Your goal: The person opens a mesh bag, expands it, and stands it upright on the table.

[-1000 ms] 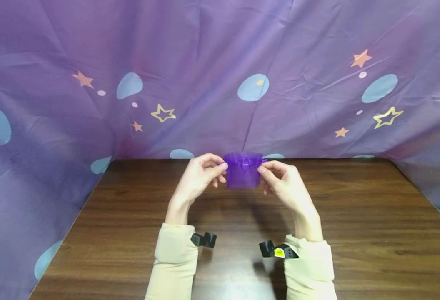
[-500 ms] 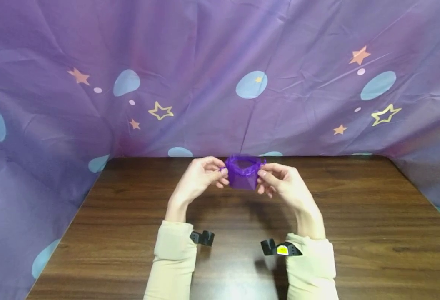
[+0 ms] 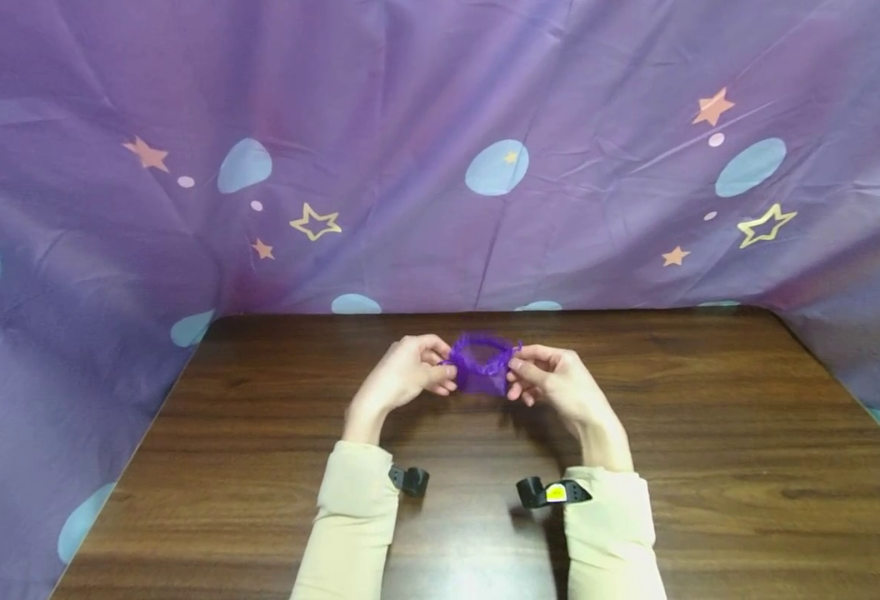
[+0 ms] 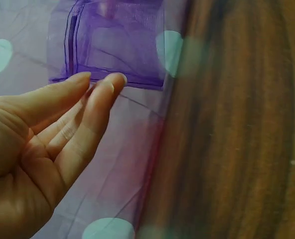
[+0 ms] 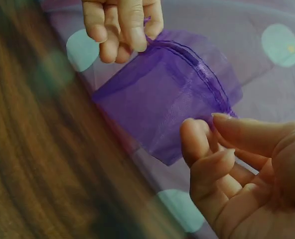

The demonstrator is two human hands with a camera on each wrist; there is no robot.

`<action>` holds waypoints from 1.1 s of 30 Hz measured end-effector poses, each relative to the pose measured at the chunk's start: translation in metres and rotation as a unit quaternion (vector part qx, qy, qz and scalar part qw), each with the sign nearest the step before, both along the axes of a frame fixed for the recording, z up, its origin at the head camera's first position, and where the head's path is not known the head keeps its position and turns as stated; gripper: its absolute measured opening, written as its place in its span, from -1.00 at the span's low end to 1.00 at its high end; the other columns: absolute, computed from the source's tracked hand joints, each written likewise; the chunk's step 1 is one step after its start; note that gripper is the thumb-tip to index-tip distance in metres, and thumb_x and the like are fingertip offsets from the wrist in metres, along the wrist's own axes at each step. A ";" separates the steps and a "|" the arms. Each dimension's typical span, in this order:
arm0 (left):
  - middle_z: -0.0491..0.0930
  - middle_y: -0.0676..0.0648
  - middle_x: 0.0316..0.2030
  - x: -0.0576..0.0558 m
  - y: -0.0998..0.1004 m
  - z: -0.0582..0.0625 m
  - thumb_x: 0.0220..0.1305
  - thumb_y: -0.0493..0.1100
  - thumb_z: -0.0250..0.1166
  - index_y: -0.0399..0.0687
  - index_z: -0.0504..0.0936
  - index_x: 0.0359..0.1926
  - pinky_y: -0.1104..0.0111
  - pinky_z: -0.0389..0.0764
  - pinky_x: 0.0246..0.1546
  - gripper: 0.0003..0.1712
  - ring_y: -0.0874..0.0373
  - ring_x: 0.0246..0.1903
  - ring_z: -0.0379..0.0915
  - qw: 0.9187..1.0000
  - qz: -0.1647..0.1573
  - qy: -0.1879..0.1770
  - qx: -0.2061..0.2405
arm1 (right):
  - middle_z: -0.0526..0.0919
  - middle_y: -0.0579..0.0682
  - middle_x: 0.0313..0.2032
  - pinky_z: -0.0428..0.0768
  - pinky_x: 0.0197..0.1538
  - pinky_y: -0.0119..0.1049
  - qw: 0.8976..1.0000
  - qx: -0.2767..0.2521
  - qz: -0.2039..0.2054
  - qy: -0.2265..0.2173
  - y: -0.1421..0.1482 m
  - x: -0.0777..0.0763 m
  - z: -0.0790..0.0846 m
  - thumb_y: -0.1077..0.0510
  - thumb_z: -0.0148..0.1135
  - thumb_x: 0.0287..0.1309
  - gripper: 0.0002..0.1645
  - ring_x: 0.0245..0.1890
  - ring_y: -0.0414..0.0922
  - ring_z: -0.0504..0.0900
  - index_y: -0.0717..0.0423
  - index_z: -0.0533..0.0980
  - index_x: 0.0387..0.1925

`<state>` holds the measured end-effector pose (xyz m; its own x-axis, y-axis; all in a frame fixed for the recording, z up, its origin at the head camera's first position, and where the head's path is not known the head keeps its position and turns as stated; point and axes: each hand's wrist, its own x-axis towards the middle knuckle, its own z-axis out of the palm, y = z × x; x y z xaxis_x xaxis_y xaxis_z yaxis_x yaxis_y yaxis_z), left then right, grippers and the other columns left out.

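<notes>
A small sheer purple drawstring pouch [image 3: 482,381] is held between both hands near the back of the table, its mouth spread into a ring and facing up. My left hand [image 3: 408,377] pinches its left edge between thumb and fingers. On the opposite edge, by the cord, my right hand [image 3: 556,382] pinches it the same way. In the right wrist view, the see-through pouch [image 5: 157,94] shows a stitched cord channel below its ruffled top. The left wrist view has the pouch's side seam [image 4: 112,79] at the left fingertips.
A dark wood-grain table [image 3: 260,467] lies below the hands. Behind it hangs a purple cloth [image 3: 410,125] printed with stars and blue ovals. Black wrist mounts [image 3: 410,481] sit at both cream sleeves [image 3: 357,517].
The pouch was upright with its front facing me; its mouth has tipped toward me and spread into a ring. Both hands have come lower and nearer.
</notes>
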<state>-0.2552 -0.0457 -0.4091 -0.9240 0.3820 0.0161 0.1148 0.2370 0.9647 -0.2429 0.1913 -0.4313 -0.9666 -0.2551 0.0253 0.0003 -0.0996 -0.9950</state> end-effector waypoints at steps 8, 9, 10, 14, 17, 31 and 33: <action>0.64 -0.34 -0.37 -0.001 0.004 -0.008 0.21 -0.51 0.26 -0.45 0.54 -0.17 0.10 0.67 -0.33 -0.84 -0.21 -0.40 0.67 0.998 0.013 0.006 -0.055 | 0.62 0.03 -0.47 0.50 -0.54 -0.45 0.999 -0.022 0.021 -0.021 0.004 -0.005 -0.022 0.43 0.09 0.29 -0.89 -0.57 -0.18 0.64 0.29 0.51 -0.20; 0.64 -0.33 -0.38 -0.001 0.004 -0.008 0.21 -0.52 0.26 -0.45 0.54 -0.17 0.11 0.67 -0.35 -0.84 -0.18 -0.42 0.67 0.998 0.014 0.008 -0.059 | 0.63 0.04 -0.47 0.51 -0.54 -0.45 0.999 -0.021 0.020 -0.023 0.004 -0.005 -0.023 0.44 0.09 0.29 -0.89 -0.57 -0.18 0.64 0.29 0.51 -0.19; 0.64 -0.33 -0.38 -0.001 0.004 -0.009 0.20 -0.52 0.25 -0.45 0.54 -0.17 0.12 0.67 -0.36 -0.84 -0.17 -0.43 0.67 0.998 0.014 0.010 -0.061 | 0.63 0.04 -0.47 0.50 -0.54 -0.45 0.999 -0.019 0.020 -0.025 0.004 -0.006 -0.025 0.44 0.09 0.28 -0.88 -0.57 -0.18 0.63 0.31 0.50 -0.18; 0.64 -0.33 -0.37 -0.002 0.005 -0.012 0.21 -0.53 0.24 -0.46 0.53 -0.16 0.17 0.68 -0.38 -0.84 -0.11 -0.45 0.67 0.997 0.013 0.011 -0.073 | 0.64 0.08 -0.49 0.49 -0.55 -0.45 0.999 -0.001 0.017 -0.029 0.005 -0.007 -0.029 0.46 0.11 0.25 -0.82 -0.60 -0.20 0.61 0.44 0.46 -0.11; 0.64 -0.37 -0.36 -0.002 0.005 -0.013 0.20 -0.53 0.24 -0.46 0.53 -0.16 0.19 0.68 -0.38 -0.83 -0.12 -0.45 0.67 0.997 0.011 0.009 -0.077 | 0.64 0.10 -0.51 0.47 -0.56 -0.44 0.999 0.025 0.009 -0.022 0.005 -0.007 -0.030 0.46 0.15 0.21 -0.72 -0.62 -0.20 0.58 0.52 0.42 -0.04; 0.64 -0.17 -0.27 0.004 -0.010 -0.001 0.13 -0.19 0.47 -0.23 0.49 0.04 0.21 0.64 -0.35 -0.50 -0.04 -0.41 0.63 0.986 0.021 0.021 -0.163 | 0.58 0.07 -0.43 0.44 -0.50 -0.41 0.984 0.166 -0.029 0.052 0.017 0.001 -0.008 0.29 0.39 0.09 -0.36 -0.54 -0.18 0.53 0.35 0.34 0.18; 0.63 -0.10 -0.28 0.003 -0.008 0.001 0.14 -0.07 0.46 -0.13 0.52 -0.04 0.22 0.60 -0.29 -0.56 0.03 -0.37 0.60 0.983 0.053 0.063 -0.164 | 0.61 0.08 -0.36 0.51 -0.37 -0.41 0.976 0.182 -0.065 0.101 0.015 0.001 -0.002 0.27 0.39 0.10 -0.42 -0.41 -0.16 0.58 0.31 0.41 0.14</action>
<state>-0.2519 -0.0542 -0.4076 -0.9577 0.2867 0.0246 0.1858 0.5509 0.8137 -0.2418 0.2066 -0.4332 -0.9760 -0.1577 0.1502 -0.1895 0.2752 -0.9425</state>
